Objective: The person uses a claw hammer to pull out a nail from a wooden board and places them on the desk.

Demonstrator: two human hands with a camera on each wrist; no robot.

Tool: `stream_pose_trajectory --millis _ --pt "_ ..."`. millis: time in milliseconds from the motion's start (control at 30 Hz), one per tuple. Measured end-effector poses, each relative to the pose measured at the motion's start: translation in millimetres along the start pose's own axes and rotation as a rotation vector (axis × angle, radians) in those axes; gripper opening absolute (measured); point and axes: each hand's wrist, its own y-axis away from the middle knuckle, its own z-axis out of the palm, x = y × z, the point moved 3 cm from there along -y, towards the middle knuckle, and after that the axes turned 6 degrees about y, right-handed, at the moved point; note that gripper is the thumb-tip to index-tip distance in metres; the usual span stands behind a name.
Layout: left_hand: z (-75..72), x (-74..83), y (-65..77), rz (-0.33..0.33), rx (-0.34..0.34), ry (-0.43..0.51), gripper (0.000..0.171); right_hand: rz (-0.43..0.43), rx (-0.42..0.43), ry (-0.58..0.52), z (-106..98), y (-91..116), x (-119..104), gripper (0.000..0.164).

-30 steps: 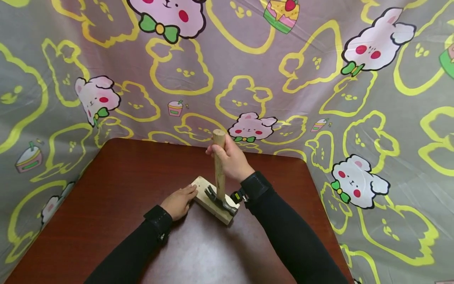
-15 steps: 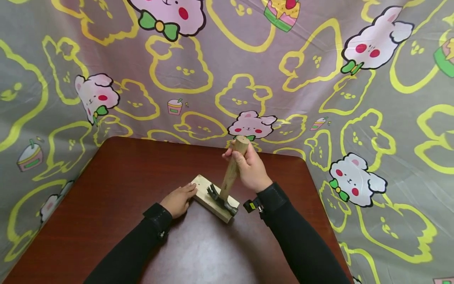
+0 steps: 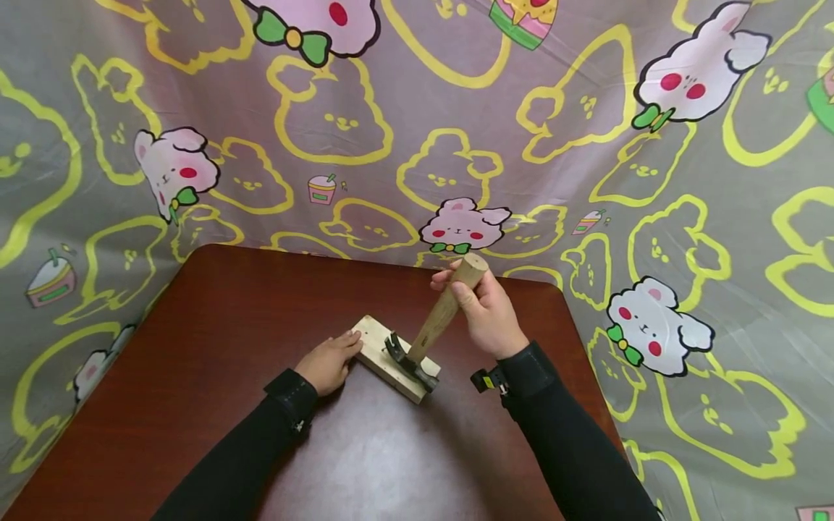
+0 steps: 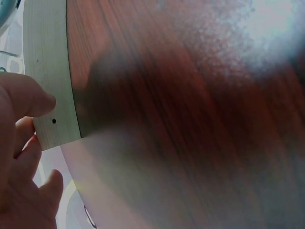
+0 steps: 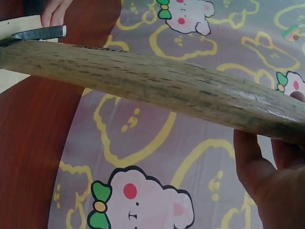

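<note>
A pale wooden block [image 3: 371,347] lies slantwise on the table. My left hand [image 3: 328,363] holds its far-left end; the left wrist view shows fingers around that end, near a small dark hole in the block [image 4: 47,57]. On the block's near-right part rests the dark metal head of a claw hammer [image 3: 412,366]. Its wooden handle leans up to the right, and my right hand [image 3: 490,311] grips it near the top. In the right wrist view the handle [image 5: 157,78] crosses the frame, fingers beneath it. Whatever lies under the hammer head is hidden.
The reddish-brown table [image 3: 260,304] reaches back to a grey curtain [image 3: 365,108] printed with rabbits and yellow outlines, which also rises on both sides. Black bands with small devices sit on both wrists.
The hammer handle has tipped from nearly upright to a lean rightward, and my right hand has moved right with it. The hammer head stays on the block, and my left hand keeps its place.
</note>
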Motion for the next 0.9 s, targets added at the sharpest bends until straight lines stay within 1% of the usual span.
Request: stream_pose_trajectory --millis 167,367,533,667,800,867,900 --pt "-1.3 0.8 -0.4 -0.003 0.003 0.006 0.053 0.023 -0.002 0.009 -7.0 9.6 -3.7 0.025" --pt "1.7 1.0 -0.7 -0.012 0.003 0.003 0.053 0.052 0.009 0.073 -19.3 21.0 -2.3 0.026" --pt "6.3 2.2 -0.1 -0.012 -0.004 0.006 0.052 0.072 0.025 0.099 -32.6 33.8 15.7 0.025" --pt "5.5 2.1 0.1 -0.01 0.001 0.01 0.051 0.045 0.031 0.082 -39.4 39.8 29.3 0.023" --pt "3.7 -0.2 -1.8 -0.022 0.023 0.016 0.051 0.019 0.049 0.078 -44.6 39.4 34.2 0.022" --pt "4.1 -0.8 -2.2 -0.022 0.021 0.016 0.051 0.024 0.068 0.068 -48.2 41.4 36.0 0.022" --pt "4.7 -0.6 -2.2 -0.024 0.015 0.014 0.051 0.031 0.079 0.069 -49.5 43.0 33.3 0.022"
